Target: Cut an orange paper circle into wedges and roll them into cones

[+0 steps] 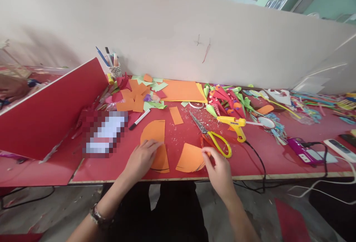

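My left hand (142,158) lies flat with fingers spread on an orange paper cut-out (154,138) near the front edge of the red table (250,160). My right hand (218,169) is beside a second orange curved piece (190,158), fingers curled in a pinch at its right edge; what they grip is too small to make out. Yellow-handled scissors (214,138) lie just beyond the right hand.
A yellow glue gun (235,125) with a black cord sits right of the scissors. A black marker (139,119), orange and green paper scraps (139,93), rolled paper cones (225,103), a pen cup (114,68) and a red board (50,112) surround the work spot.
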Available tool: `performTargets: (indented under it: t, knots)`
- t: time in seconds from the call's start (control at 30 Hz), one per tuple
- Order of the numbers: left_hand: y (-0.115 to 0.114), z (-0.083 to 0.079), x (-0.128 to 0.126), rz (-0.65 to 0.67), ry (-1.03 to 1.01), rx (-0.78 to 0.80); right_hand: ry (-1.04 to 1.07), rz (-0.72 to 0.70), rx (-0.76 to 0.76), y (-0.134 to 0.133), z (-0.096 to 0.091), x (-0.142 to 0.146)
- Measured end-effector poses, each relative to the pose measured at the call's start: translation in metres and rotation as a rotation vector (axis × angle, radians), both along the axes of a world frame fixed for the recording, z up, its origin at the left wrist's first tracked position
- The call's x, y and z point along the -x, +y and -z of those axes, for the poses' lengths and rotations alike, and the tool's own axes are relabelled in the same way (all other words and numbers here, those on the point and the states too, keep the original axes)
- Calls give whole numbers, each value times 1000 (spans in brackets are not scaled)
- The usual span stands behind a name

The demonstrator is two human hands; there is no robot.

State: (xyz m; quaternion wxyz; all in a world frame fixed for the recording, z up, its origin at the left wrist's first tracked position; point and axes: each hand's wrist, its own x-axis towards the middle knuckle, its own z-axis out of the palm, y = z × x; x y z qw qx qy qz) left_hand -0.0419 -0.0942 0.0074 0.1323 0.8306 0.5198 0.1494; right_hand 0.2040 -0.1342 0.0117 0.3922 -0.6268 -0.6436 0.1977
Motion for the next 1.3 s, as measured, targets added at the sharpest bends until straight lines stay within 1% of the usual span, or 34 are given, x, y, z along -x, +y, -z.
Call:
performTargets:
  t: [0.03, 0.1, 0.13, 0.2, 0.27, 0.3, 0.37, 0.43, 0.5, 0.57, 0.6, 0.73, 0.87, 0.93, 1.0, 1.07, 1.17, 1.23, 1.3]
  knots:
    - [2, 0, 7, -11, -114, -5, 103, 15, 26, 4, -5, 5]
    - [5, 0, 19, -88, -276, -33, 319, 21, 86, 11, -11, 19]
    - [5, -1, 25, -132, -319, -38, 415, 5, 114, 13, -11, 27]
    - [4, -1, 35, -191, -357, -11, 551, -75, 163, 16, -7, 46]
    - [1, 1, 41, -222, -360, 38, 591, -178, 195, 14, 0, 65]
    - [-2, 2, 43, -232, -348, 56, 565, -227, 201, 11, 5, 73]
    - [-7, 5, 44, -217, -290, 70, 409, -292, 172, 5, 12, 84]
    - [-12, 8, 43, -169, -183, 50, 156, -300, 121, -1, 15, 91]
    - [-15, 11, 41, -116, -71, 12, -77, -288, 98, -4, 14, 93]
    - [-17, 13, 40, -96, 9, -28, -207, -292, 107, -5, 10, 92]
    - [-17, 14, 39, -89, 34, -44, -232, -295, 110, -5, 9, 91]
    - [-16, 14, 38, -45, 46, -44, -188, -294, 62, 1, 3, 87]
    - [-15, 11, 36, -11, -36, 18, -82, -396, 28, 10, 4, 85]
    - [-15, 11, 34, 9, -76, 40, -37, -416, 41, 16, 5, 84]
    - [-16, 12, 30, 3, -134, 66, 28, -421, 98, 22, 6, 83]
    - [-15, 13, 26, -59, -241, 116, 114, -421, 166, 28, 7, 83]
    - [-11, 13, 21, -174, -509, 211, 227, -410, 212, 36, 6, 82]
    - [-7, 11, 19, -205, -676, 264, 263, -406, 210, 39, 5, 82]
    - [-4, 9, 19, -207, -749, 299, 253, -400, 183, 39, 4, 82]
